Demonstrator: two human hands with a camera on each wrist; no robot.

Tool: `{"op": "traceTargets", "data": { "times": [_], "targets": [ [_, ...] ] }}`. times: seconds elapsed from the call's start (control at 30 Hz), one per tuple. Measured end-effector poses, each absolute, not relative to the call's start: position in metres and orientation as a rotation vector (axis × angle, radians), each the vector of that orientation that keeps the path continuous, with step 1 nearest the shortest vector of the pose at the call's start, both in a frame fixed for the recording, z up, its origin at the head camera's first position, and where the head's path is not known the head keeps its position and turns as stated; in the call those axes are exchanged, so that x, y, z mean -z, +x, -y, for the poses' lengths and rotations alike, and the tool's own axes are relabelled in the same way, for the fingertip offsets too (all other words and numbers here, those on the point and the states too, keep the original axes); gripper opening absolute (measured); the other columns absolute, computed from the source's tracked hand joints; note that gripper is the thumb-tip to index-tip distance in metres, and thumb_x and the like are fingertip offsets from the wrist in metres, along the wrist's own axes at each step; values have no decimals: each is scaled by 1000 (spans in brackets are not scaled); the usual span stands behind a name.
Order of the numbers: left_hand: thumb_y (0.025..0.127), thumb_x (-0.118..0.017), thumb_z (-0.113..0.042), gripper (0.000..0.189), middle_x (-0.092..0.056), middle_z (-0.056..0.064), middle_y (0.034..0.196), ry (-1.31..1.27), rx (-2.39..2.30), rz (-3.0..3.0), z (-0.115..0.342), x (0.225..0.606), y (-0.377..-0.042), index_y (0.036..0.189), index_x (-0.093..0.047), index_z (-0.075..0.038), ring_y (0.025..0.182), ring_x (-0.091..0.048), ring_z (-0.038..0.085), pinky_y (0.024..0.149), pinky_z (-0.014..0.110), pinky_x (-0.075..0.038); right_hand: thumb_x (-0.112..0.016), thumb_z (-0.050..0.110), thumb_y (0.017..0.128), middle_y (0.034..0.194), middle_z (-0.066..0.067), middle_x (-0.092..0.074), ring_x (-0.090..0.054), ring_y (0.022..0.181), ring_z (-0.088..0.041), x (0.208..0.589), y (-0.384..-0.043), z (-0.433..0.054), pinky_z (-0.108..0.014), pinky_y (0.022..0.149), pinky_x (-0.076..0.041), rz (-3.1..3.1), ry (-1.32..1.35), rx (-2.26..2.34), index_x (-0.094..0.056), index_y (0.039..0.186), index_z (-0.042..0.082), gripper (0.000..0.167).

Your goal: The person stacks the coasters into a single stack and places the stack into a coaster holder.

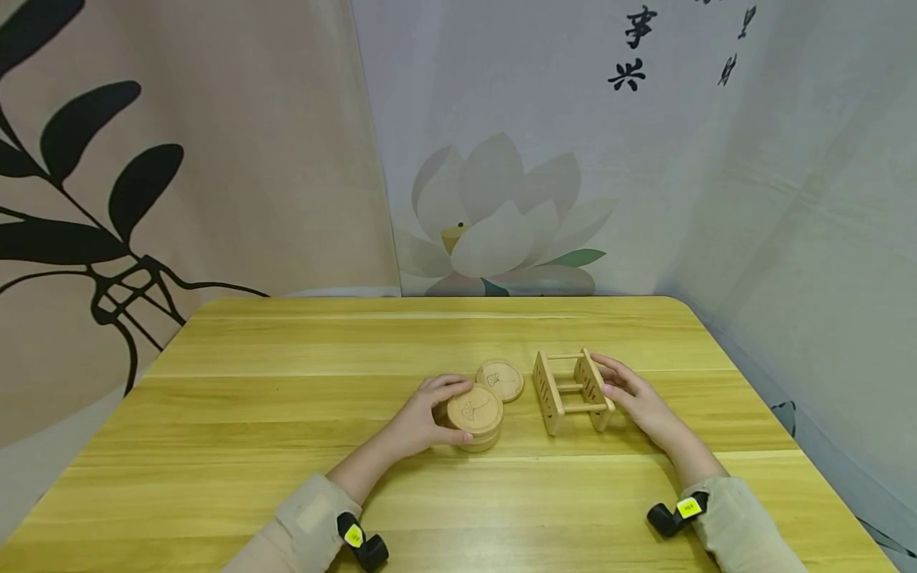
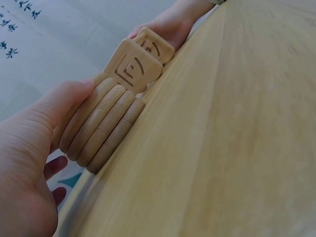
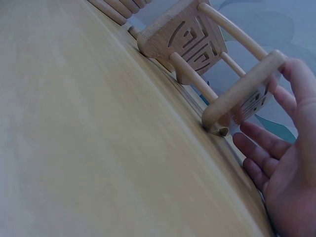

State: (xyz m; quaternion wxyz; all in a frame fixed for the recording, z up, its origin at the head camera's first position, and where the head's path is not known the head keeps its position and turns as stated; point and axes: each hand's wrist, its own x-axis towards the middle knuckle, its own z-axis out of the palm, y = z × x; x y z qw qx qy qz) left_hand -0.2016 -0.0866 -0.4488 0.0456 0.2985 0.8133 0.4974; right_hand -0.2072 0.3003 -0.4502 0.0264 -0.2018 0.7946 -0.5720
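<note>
My left hand [image 1: 423,418] grips a stack of round wooden coasters [image 1: 475,410], thumb on the near side and fingers round the far side. The top coaster bears an engraved line drawing. Several thick rounded edges of the stack [image 2: 101,126] show in the left wrist view. Just behind it lies a single round coaster [image 1: 501,380], also engraved. To the right stands a wooden coaster rack [image 1: 571,387], two cut-out side panels joined by dowels. My right hand [image 1: 637,402] holds its right panel, the thumb [image 3: 300,79] at the panel's edge and the lower fingers loosely bent beside it.
Everything stands on a light wooden table [image 1: 286,414] with rounded far corners. Behind it hangs a printed cloth [image 1: 501,95] with a lotus, dark leaves and written characters. Small black cameras [image 1: 364,545] are strapped over both sleeves.
</note>
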Motion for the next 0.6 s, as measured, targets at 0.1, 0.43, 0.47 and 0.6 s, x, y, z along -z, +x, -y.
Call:
{"op": "traceTargets", "data": {
  "times": [0.1,0.43,0.47,0.6],
  "targets": [
    [71,-87,-26,80,-42,6,142,906,-1514,-2484,87,449,-202,139,-51,-5,133,-30,28,108,56,-20,-46,11,102,137,-31,-42,-50,114,-4,450,-207,-300,-19,91,-41,-2459,-621,1766,-30,149,2,50],
    [74,-84,-19,75,-40,10,145,837,-1587,-2462,88,445,-207,140,-50,-8,135,-27,33,106,63,-17,-46,13,102,137,-28,-43,-52,113,-8,449,-206,-301,-22,90,-42,-2479,-605,1735,-30,150,6,51],
    [75,-84,-19,74,-39,11,145,827,-1585,-2469,89,445,-208,140,-50,-9,136,-27,33,105,63,-18,-46,13,102,137,-28,-43,-52,113,-9,450,-206,-301,-22,90,-42,-2479,-604,1733,-30,150,6,51],
    [80,-80,-23,68,-39,10,146,776,-1620,-2486,93,446,-216,140,-50,-12,135,-28,32,105,61,-23,-46,12,102,137,-29,-43,-52,113,-9,450,-207,-301,-22,90,-42,-2480,-608,1736,-30,150,5,51]
  ]
}}
